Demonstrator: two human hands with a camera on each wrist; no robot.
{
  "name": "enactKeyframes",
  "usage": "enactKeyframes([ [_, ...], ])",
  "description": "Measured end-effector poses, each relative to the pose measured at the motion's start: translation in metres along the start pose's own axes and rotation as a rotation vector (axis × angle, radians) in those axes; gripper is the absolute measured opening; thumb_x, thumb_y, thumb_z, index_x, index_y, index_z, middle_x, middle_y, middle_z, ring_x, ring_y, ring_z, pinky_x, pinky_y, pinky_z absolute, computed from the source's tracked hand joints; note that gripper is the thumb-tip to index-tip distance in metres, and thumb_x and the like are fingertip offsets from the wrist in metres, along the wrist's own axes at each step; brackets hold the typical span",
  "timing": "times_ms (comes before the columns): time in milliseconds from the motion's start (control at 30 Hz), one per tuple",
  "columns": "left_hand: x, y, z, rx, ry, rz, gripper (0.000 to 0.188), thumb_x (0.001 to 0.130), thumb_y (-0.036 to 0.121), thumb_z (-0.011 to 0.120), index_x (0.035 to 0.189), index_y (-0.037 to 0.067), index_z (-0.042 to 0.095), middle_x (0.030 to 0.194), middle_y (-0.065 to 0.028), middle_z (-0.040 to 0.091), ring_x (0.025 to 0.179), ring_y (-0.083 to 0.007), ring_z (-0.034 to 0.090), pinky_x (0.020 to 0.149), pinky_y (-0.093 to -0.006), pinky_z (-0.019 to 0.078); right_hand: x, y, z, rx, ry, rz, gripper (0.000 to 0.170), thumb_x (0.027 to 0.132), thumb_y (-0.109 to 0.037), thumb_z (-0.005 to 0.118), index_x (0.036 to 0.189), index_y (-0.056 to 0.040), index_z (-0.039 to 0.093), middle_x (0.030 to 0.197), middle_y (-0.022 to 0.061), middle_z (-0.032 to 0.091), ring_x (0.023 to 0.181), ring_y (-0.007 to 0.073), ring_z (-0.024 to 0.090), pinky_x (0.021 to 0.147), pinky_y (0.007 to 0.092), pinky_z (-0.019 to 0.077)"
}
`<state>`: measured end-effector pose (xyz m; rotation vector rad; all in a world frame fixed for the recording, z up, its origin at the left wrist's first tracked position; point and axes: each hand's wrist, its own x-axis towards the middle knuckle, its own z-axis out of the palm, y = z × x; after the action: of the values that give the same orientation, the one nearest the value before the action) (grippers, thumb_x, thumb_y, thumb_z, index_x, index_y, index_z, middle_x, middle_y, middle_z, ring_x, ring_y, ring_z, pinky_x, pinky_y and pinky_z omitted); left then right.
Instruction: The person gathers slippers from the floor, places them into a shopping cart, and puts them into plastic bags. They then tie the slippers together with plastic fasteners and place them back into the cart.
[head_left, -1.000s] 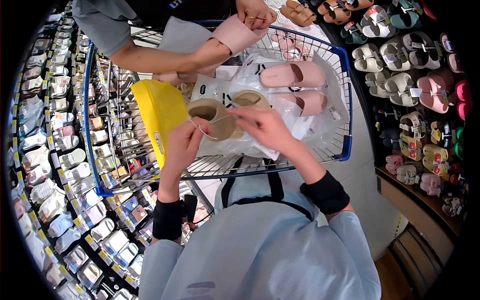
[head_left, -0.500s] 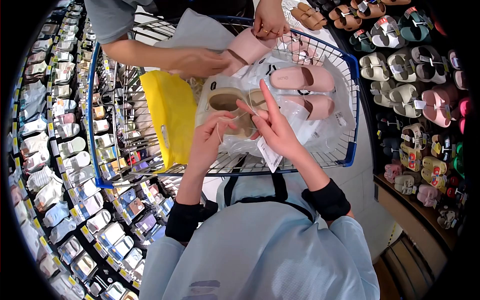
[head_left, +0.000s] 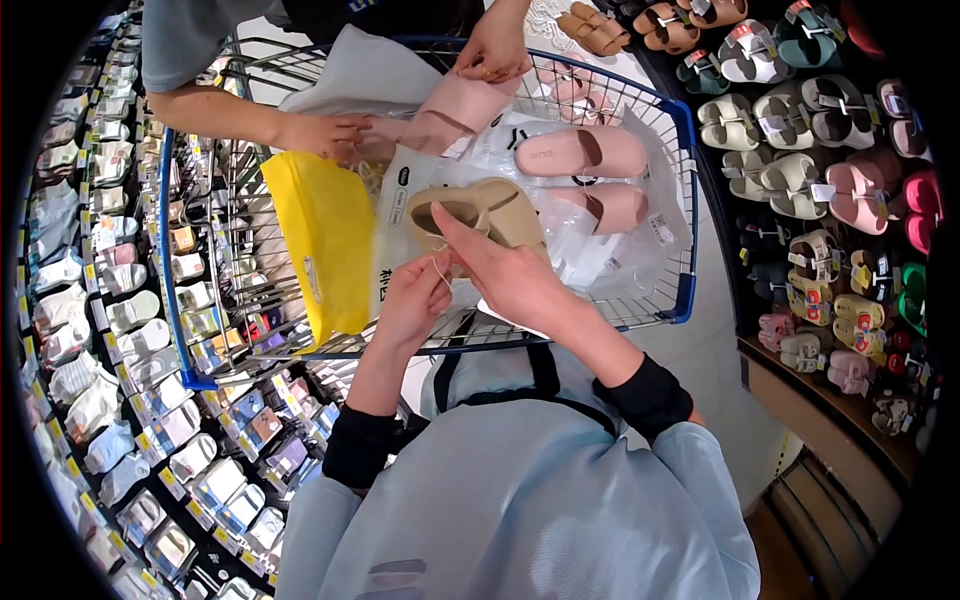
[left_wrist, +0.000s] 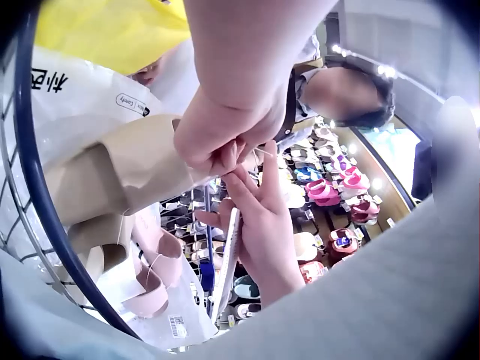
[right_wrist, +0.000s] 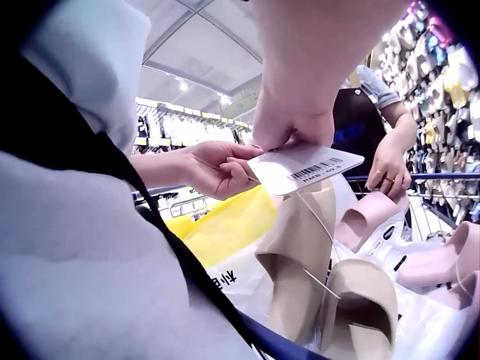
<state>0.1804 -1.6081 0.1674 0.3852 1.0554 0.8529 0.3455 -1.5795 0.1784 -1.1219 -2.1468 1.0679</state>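
Note:
A pair of beige slide slippers (head_left: pixel 512 212) lies on white plastic packaging (head_left: pixel 395 210) in the cart, below my two hands. My left hand (head_left: pixel 412 305) pinches a thin pale cord (right_wrist: pixel 319 214) that runs to the slippers. Close against its fingertips, my right hand (head_left: pixel 515 285) pinches the cord too, its index finger pointing out over the slippers in the head view. A white price tag (right_wrist: pixel 304 169) with a barcode sits under the right hand in the right wrist view; it shows edge-on in the left wrist view.
The blue-rimmed cart (head_left: pixel 688 200) also holds a yellow bag (head_left: pixel 325 245) and pink slippers (head_left: pixel 555 150). Across it, another person's hand (head_left: pixel 495 45) holds a pink slipper (head_left: pixel 460 105). Sock racks (head_left: pixel 130 310) stand left, a slipper display (head_left: pixel 800 180) right.
My hands have come together at the cord, the right moving down and left onto the left fingertips. The beige slippers have turned in the cart. The other person's pink slipper has been lowered.

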Motion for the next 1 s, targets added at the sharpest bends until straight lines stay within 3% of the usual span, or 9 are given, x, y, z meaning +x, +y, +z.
enactKeyframes([
  [33,0.0,0.0,0.0,0.001,-0.005,-0.002,0.026,0.093,0.021,0.049,0.093,-0.003,0.059,0.056,0.0076,0.029,0.047,-0.0019,0.024,0.042,-0.0188,0.02,0.0,-0.001,-0.004,-0.002,0.003,0.004,0.066,0.078,0.0,0.047,0.139,-0.0133,0.026,0.121,0.012,0.052,0.064,0.0329,0.06,0.055,0.0386,0.0507],
  [100,0.001,0.001,0.001,0.015,-0.036,-0.004,0.028,0.093,0.022,0.048,0.097,-0.004,0.059,0.057,0.0075,0.03,0.047,-0.0012,0.024,0.042,-0.018,0.0203,0.001,-0.003,-0.009,0.094,-0.136,0.124,0.068,0.079,-0.003,0.056,0.139,-0.0131,0.025,0.106,0.0147,0.059,0.093,0.0303,0.058,0.072,0.0327,0.0483],
  [233,0.0,0.006,0.001,0.081,-0.032,0.041,0.031,0.093,0.023,0.048,0.102,-0.005,0.059,0.058,0.0083,0.03,0.046,-0.0009,0.023,0.043,-0.0177,0.0203,-0.006,0.008,-0.007,0.219,0.178,0.057,0.056,0.08,-0.011,0.058,0.131,-0.0108,0.035,0.12,0.0139,0.052,0.085,0.0295,0.06,0.07,0.0373,0.0493],
  [300,0.0,0.008,-0.003,0.099,-0.061,0.057,0.033,0.093,0.024,0.048,0.105,-0.005,0.058,0.058,0.0091,0.03,0.047,-0.0002,0.023,0.044,-0.0173,0.0201,-0.012,0.015,-0.012,0.326,0.204,0.263,0.037,0.078,-0.009,0.065,0.112,-0.005,0.051,0.096,0.0058,0.06,0.081,0.0104,0.055,0.06,0.0228,0.044],
  [400,0.0,0.01,0.001,0.132,-0.067,0.064,0.033,0.093,0.024,0.048,0.106,-0.005,0.058,0.058,0.0096,0.029,0.047,0.0,0.022,0.044,-0.0174,0.0194,-0.019,0.029,-0.008,0.395,0.136,0.205,0.018,0.08,-0.009,0.064,0.093,-0.0015,0.056,0.086,0.0019,0.058,0.069,0.0061,0.048,0.054,0.0199,0.0371],
  [533,-0.001,0.01,0.003,0.157,-0.07,0.059,0.034,0.093,0.025,0.048,0.106,-0.005,0.058,0.058,0.0095,0.028,0.047,-0.0001,0.022,0.044,-0.0177,0.019,-0.019,0.019,-0.016,0.633,0.108,0.433,0.011,0.081,-0.011,0.061,0.088,-0.003,0.058,0.082,0.0035,0.059,0.064,0.0124,0.052,0.055,0.0223,0.0392],
  [633,-0.002,0.008,0.003,0.161,-0.069,0.069,0.034,0.093,0.025,0.047,0.106,-0.004,0.058,0.057,0.0097,0.027,0.047,-0.0004,0.022,0.044,-0.0179,0.0185,-0.017,0.019,-0.019,0.503,0.157,0.261,0.007,0.08,-0.007,0.059,0.086,-0.0045,0.059,0.081,0.0037,0.058,0.062,0.016,0.056,0.053,0.0252,0.0418],
  [700,-0.003,0.005,0.002,0.215,-0.065,0.062,0.031,0.094,0.024,0.046,0.105,-0.002,0.06,0.056,0.0098,0.028,0.048,-0.001,0.022,0.045,-0.0182,0.0182,-0.018,0.025,-0.014,0.09,0.161,0.015,0.011,0.077,-0.007,0.06,0.088,-0.0051,0.061,0.082,0.0054,0.058,0.067,0.0227,0.059,0.056,0.0308,0.0456],
  [1000,-0.007,0.0,0.005,0.384,0.046,0.161,0.03,0.094,0.023,0.044,0.104,0.002,0.062,0.056,0.0088,0.034,0.049,-0.0013,0.025,0.046,-0.0186,0.0203,-0.004,0.027,0.009,0.032,0.169,-0.057,0.016,0.072,-0.006,0.065,0.088,-0.0033,0.064,0.085,0.007,0.057,0.071,0.0261,0.059,0.06,0.0324,0.0481],
])
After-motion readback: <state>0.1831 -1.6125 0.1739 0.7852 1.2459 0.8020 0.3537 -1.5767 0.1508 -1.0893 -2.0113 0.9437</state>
